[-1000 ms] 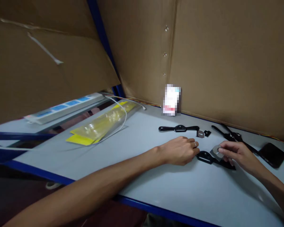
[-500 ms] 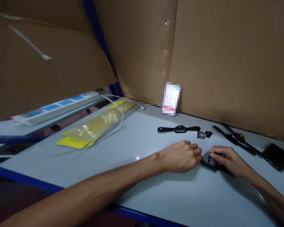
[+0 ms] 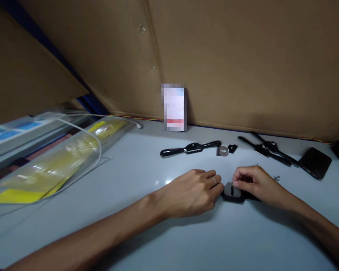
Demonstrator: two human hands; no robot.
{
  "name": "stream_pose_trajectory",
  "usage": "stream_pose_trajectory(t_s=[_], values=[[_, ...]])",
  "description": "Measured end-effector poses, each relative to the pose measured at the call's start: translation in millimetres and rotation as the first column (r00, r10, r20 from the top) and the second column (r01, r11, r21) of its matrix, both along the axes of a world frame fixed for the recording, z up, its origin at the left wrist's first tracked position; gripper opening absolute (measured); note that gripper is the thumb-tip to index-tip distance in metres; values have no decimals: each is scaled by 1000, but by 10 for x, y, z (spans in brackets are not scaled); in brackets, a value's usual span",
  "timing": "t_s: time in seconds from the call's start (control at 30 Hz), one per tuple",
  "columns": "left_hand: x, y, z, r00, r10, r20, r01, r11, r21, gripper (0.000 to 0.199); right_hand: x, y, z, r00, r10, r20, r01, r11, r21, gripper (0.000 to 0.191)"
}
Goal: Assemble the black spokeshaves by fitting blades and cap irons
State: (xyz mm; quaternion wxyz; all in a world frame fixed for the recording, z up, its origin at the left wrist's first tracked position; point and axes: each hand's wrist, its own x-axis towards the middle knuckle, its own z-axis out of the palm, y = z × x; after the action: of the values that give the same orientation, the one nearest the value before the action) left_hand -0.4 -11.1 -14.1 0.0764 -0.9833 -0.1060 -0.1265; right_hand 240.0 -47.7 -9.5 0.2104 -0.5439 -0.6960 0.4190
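The grey flat metal plate with a slot [image 3: 228, 188] lies directly to the left of the right hand [image 3: 260, 184], on the middle of the black metal tool with a long narrow handle [image 3: 234, 200]. The right hand is the nearer one: its thumb and forefinger come together at the plate's upper right edge and seem to pinch it there. The left hand [image 3: 196, 192] is just beyond the plate's left side, with its fingers curled at the tool's left end (the handle there is hidden, so I cannot tell if they grip it). The tool's long axis runs from the left fingertips towards the right hand and passes partly below it, while the slot of the plate points roughly across this axis, towards the person. A small dark post shows in the slot.

Compared with the picture from one second ago, the plate is no longer held above the tool, to the right of its middle; it now rests on it. Beyond the left hand, the similar black two-handled tool [image 3: 193, 148] lies apart as before. The view has also turned somewhat to the right.
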Motion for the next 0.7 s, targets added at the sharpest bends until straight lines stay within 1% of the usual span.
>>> stream_pose_trajectory(t_s=[0.1,0.23,0.3,0.33,0.37,0.4,0.47,0.5,0.53,0.6,0.63,0.7], values=[[2,-8,10,999,4,-31,-5,1000,-27,10,-3,-5,7,1000,9,13,-9,1000,-7,15],[7,-7,27,998,-1,-65,-3,998,-69,8,-30,-22,31,999,15,31,-16,999,30,18],[8,-4,34,997,6,-79,-14,996,-91,8,-24,-23,48,997,21,72,-27,996,84,19],[8,-2,38,996,14,-86,-23,995,-101,8,-8,-17,57,994,9,110,-25,990,140,20],[8,-1,44,995,24,-93,-34,993,-112,8,18,-5,63,987,-23,162,-14,975,223,20],[9,-1,50,994,36,-99,-48,992,-120,8,56,12,65,972,-76,223,-1,945,327,20],[11,-3,67,993,56,-107,-71,989,-133,8,159,63,50,916,-202,347,-14,848,530,23],[14,-5,76,992,64,-110,-79,988,-135,8,217,94,29,883,-242,401,-51,800,597,26],[18,-7,85,991,70,-115,-85,987,-137,8,275,125,-1,859,-248,448,-103,773,626,30],[30,-11,97,989,77,-128,-95,986,-139,7,370,184,-79,835,-204,511,-201,752,628,39],[36,-12,99,988,79,-133,-98,985,-141,7,399,209,-121,823,-184,537,-231,754,614,44],[46,-9,93,988,82,-131,-101,985,-142,8,406,253,-190,791,-157,591,-271,777,568,52]])
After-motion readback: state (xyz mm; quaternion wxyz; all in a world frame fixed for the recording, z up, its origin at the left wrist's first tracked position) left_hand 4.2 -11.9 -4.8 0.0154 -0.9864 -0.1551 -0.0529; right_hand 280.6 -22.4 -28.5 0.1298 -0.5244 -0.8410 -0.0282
